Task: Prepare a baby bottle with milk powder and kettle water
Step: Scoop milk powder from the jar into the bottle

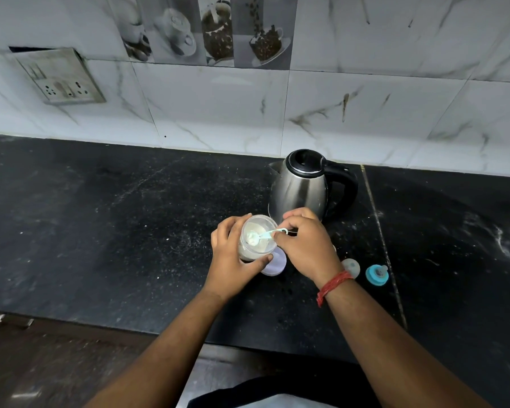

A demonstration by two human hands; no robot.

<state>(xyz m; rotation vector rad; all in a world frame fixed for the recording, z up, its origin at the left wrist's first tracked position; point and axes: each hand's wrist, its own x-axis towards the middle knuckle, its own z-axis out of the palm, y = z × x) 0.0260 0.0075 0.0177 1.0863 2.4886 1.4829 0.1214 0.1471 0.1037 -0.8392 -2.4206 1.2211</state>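
A clear jar of white milk powder (pixel 258 235) is tilted toward me, and my left hand (pixel 233 256) is wrapped around its side. My right hand (pixel 305 245) pinches the handle of a small light-blue scoop (pixel 267 234) whose bowl is down in the powder. Just behind the hands stands a steel kettle (pixel 302 187) with a black lid and handle. A pale lilac lid (pixel 276 263) lies on the counter under the jar. To the right lie a clear dome cap (pixel 351 267) and a blue ring with a teat (pixel 377 274). The bottle body is hidden.
The black stone counter (pixel 115 231) stretches wide to the left and right of the hands. A marble-tiled wall runs behind it, with a socket plate (pixel 62 76) at the upper left. The counter's front edge is close to my body.
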